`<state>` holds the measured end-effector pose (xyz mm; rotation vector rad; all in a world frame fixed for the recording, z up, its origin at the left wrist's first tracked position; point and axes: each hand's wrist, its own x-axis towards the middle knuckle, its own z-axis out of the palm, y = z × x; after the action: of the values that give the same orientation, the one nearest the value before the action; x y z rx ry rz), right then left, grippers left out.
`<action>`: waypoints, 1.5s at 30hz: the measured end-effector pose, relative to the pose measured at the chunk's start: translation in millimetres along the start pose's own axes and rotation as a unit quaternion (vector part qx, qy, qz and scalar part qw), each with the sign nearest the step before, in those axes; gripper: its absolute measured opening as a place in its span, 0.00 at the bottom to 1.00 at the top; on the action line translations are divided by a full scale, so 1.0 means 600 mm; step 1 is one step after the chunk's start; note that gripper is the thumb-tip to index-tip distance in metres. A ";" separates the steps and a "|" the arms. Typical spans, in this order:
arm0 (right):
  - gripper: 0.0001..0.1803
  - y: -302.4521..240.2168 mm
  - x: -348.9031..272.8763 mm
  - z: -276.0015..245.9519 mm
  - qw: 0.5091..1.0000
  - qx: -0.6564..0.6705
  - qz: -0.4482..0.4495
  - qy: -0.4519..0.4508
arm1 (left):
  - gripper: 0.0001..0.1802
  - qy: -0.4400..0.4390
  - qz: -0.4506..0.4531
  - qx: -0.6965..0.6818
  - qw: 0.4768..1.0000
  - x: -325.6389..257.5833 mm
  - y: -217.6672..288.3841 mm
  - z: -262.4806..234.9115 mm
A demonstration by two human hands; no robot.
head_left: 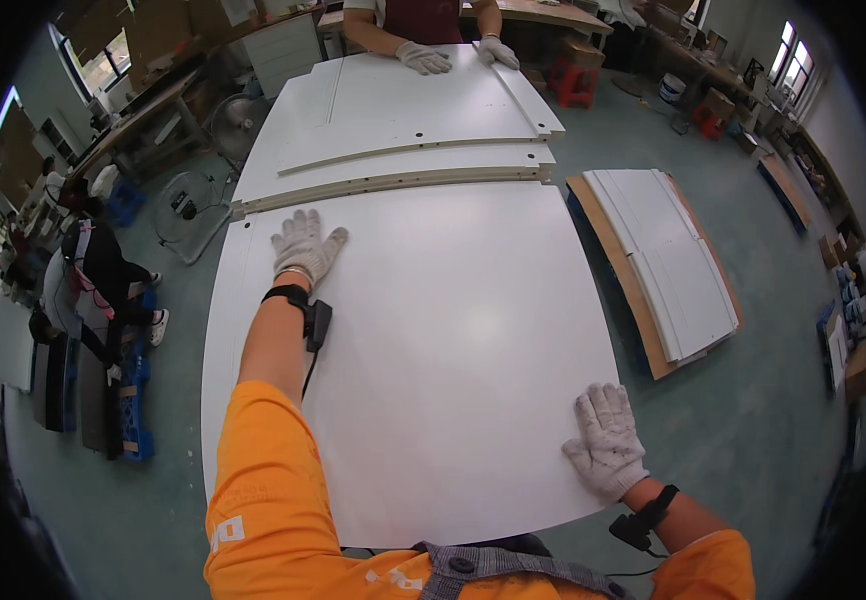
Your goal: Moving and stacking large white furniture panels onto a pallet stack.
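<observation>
A large white panel lies flat before me. My left hand, in a pale knit glove, is spread on its surface near the far left corner. My right hand, in a soiled glove, rests with fingers stretched out at the panel's near right edge. Beyond this panel runs a narrow white strip with a holed edge, and past it lies a second white panel. A co-worker's gloved hands lie at that panel's far side, the right-hand one by a thin white strip.
On the right, a stack of white panels sits on brown board. Standing fans are at the left, where a person bends over dark boards on blue pallets. Red stools and workbenches stand at the back.
</observation>
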<state>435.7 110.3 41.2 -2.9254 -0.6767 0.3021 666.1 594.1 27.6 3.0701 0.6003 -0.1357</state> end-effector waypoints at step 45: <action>0.35 0.020 0.008 0.071 0.956 0.043 0.262 0.122 | 0.41 -0.030 0.155 0.027 0.987 -0.678 -0.322 0.048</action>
<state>435.6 105.0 -2.8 -2.9328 0.1515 0.0114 215.8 619.8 35.4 3.1474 0.1151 -0.2413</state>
